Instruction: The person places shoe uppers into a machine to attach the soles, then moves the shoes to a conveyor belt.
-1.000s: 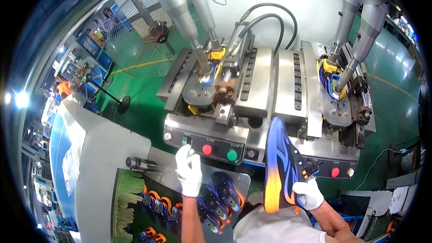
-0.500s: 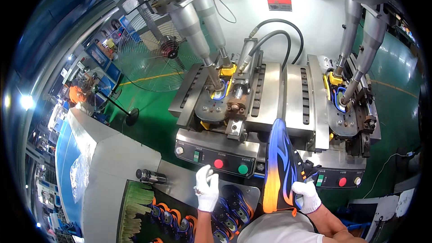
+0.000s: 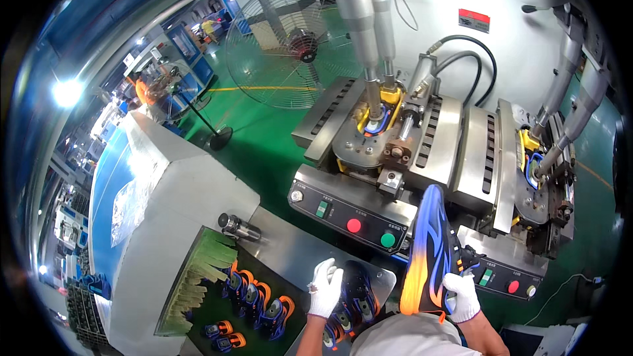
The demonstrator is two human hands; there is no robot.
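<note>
My right hand (image 3: 463, 298), in a white glove, grips a sneaker (image 3: 422, 257) by its heel end. The sneaker is tilted with its toe pointing away from me, and its blue, orange and black sole side faces left. My left hand (image 3: 325, 288), also gloved in white, is held off to the left with its fingers loosely curved and apart, nothing visible in them. Just beside it, dark sneakers with orange trim (image 3: 361, 290) lie on a metal ledge, partly hidden by the hand.
Ahead stands a two-station machine with metal presses (image 3: 369, 133) and a button panel (image 3: 346, 214). A dark cylinder (image 3: 239, 227) lies on the ledge. More sneakers (image 3: 254, 300) sit on a dark surface by green strips (image 3: 201, 277). A large fan (image 3: 297, 46) stands behind.
The view has swung left, so the machine appears farther right and more shoes show at lower left. The sneaker stays in my right hand, and my left hand remains raised near the ledge.
</note>
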